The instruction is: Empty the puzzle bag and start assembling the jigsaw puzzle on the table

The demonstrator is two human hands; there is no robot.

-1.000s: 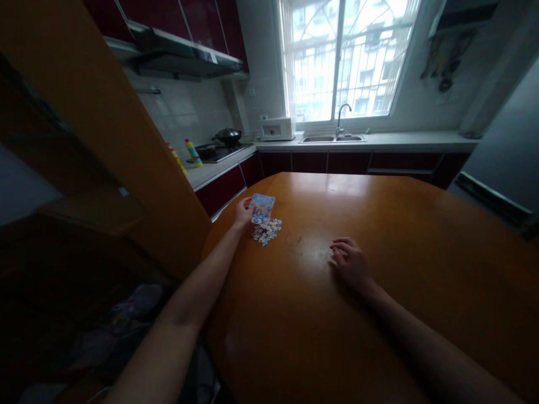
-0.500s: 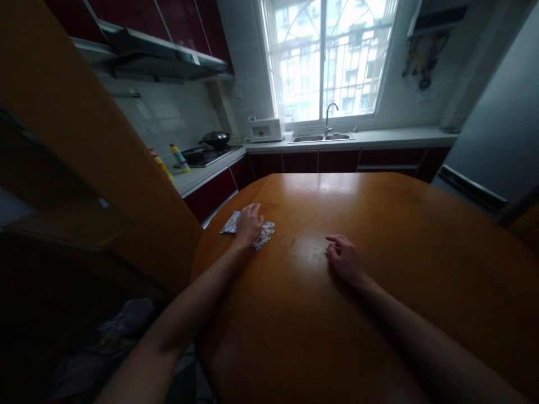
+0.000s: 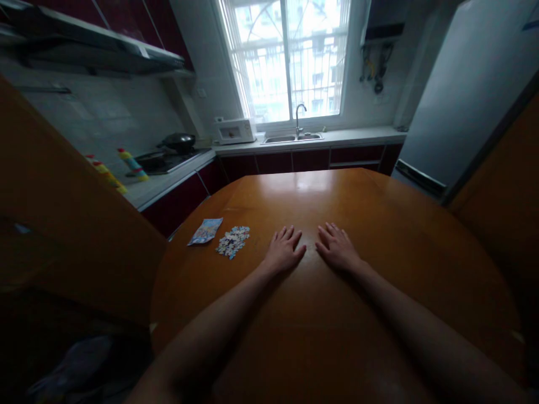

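Note:
My left hand (image 3: 285, 251) lies flat on the wooden table (image 3: 311, 314), fingers spread, holding nothing. Just to its right, with a small gap between the thumbs, my right hand (image 3: 337, 247) rests palm down in the same way. A loose pile of small jigsaw puzzle pieces (image 3: 233, 241) sits left of my left hand, not touched by it. Beyond the pile, farther left, is a flat printed packet (image 3: 206, 231) in blue and other colours.
Behind the table runs a counter with a sink (image 3: 280, 139), a tap and a white microwave (image 3: 234, 131). A wok (image 3: 179, 142) stands on the stove at the left, near yellow bottles (image 3: 133, 164). A tall fridge (image 3: 467, 95) is at the right.
My left hand has moved right, off the puzzle pieces and packet, and now lies flat. The fingers of my right hand have uncurled and spread. The view has turned rightward.

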